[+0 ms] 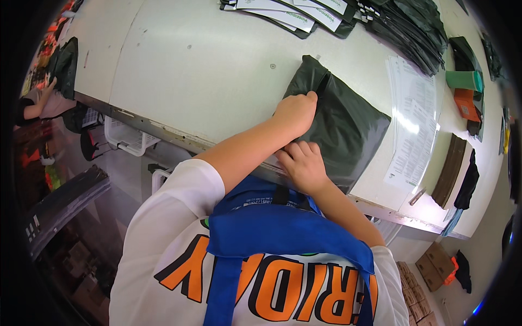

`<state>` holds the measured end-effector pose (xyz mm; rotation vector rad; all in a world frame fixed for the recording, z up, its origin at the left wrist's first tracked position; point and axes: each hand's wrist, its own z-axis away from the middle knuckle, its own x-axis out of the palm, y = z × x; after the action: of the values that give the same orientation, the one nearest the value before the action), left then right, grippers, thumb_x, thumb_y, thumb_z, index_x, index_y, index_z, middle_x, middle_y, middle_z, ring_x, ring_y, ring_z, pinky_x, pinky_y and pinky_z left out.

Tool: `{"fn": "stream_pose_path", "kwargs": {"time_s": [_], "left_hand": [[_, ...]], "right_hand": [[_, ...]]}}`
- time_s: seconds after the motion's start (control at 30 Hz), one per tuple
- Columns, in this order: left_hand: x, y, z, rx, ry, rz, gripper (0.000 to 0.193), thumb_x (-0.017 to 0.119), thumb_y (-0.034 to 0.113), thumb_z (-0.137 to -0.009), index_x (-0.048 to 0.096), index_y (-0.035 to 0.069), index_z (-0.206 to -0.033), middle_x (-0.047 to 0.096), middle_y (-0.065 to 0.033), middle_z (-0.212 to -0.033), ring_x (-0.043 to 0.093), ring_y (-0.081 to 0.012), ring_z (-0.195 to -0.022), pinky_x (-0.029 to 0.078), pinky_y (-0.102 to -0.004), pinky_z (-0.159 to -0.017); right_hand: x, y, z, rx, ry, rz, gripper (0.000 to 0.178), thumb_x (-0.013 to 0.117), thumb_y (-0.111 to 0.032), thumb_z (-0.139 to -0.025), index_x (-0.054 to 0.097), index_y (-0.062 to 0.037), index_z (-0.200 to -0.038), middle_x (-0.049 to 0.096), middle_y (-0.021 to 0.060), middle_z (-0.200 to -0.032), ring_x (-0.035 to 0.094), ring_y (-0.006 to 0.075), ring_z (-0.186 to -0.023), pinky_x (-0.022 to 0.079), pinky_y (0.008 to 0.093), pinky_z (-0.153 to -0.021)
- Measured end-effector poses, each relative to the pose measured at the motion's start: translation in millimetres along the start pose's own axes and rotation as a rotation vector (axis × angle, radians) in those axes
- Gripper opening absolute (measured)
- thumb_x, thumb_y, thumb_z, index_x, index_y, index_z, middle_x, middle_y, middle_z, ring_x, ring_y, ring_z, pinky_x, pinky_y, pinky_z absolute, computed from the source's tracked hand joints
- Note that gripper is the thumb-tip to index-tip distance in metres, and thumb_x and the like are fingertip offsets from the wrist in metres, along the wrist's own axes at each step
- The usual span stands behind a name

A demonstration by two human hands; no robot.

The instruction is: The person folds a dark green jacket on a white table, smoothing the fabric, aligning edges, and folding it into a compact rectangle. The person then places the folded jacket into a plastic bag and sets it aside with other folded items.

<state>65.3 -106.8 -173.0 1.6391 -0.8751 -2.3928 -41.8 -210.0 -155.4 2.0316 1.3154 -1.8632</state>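
A dark green-black plastic bag (353,125) lies flat on the white table in front of me, its far left corner pointing away. Near its left side, a folded edge or slit runs down from the far end. My left hand (296,115) is closed, pinching that edge between thumb and fingers. Closer to my body, my right hand (305,165) rests at the bag's near left edge with its fingers curled. What lies under those curled fingers is hidden.
Printed paper sheets (410,125) lie right of the bag. Dark bags with white labels (283,13) and a heap of black bags (408,32) are at the back. A green roll (464,81) and an orange box (466,104) stand far right. Another person's hand (48,89) shows at far left.
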Motion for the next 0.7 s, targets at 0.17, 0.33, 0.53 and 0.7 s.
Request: {"fn": "stream_pose_path", "kwargs": {"time_s": [0.17,0.33,0.53,0.7], "left_hand": [[-1.1,2.2,-3.3,-0.001,-0.012,-0.020,0.008,0.053,0.003,-0.082,0.054,-0.001,-0.088,0.067,-0.0221,-0.078,0.067,-0.0385,-0.077,0.054,-0.0461,-0.064],[-5.2,-1.9,-3.2,-0.022,-0.025,-0.005,0.010,0.052,0.004,-0.083,0.054,-0.002,-0.090,0.067,-0.0226,-0.081,0.067,-0.0385,-0.079,0.055,-0.0458,-0.067],[-4.8,-6.1,-0.6,-0.026,0.023,0.054,0.011,0.054,0.004,-0.082,0.052,0.001,-0.093,0.065,-0.0200,-0.078,0.064,-0.0387,-0.075,0.051,-0.0479,-0.067],[-28.2,-22.9,56.3,0.297,0.515,0.346,0.013,0.063,0.013,-0.085,0.057,0.005,-0.093,0.063,-0.0115,-0.079,0.060,-0.0336,-0.065,0.050,-0.0409,-0.061]], "right_hand": [[9.3,10.1,4.3,-0.083,0.062,-0.104,0.014,0.058,-0.014,-0.072,0.062,-0.0090,-0.085,0.053,0.0033,-0.079,0.053,0.0202,-0.074,0.043,0.0331,-0.068],[0.4,6.4,-0.2,-0.058,-0.022,-0.028,0.008,0.058,-0.012,-0.071,0.056,-0.0068,-0.077,0.049,0.0059,-0.074,0.052,0.0220,-0.071,0.044,0.0332,-0.066],[-20.2,7.0,-18.7,0.015,-0.017,0.146,0.006,0.059,-0.010,-0.079,0.054,-0.0058,-0.080,0.051,0.0096,-0.079,0.054,0.0269,-0.080,0.042,0.0397,-0.075],[-20.4,10.6,-30.7,0.064,0.059,0.087,0.011,0.063,-0.009,-0.081,0.054,-0.0048,-0.087,0.057,0.0107,-0.092,0.055,0.0297,-0.093,0.041,0.0406,-0.078]]}}
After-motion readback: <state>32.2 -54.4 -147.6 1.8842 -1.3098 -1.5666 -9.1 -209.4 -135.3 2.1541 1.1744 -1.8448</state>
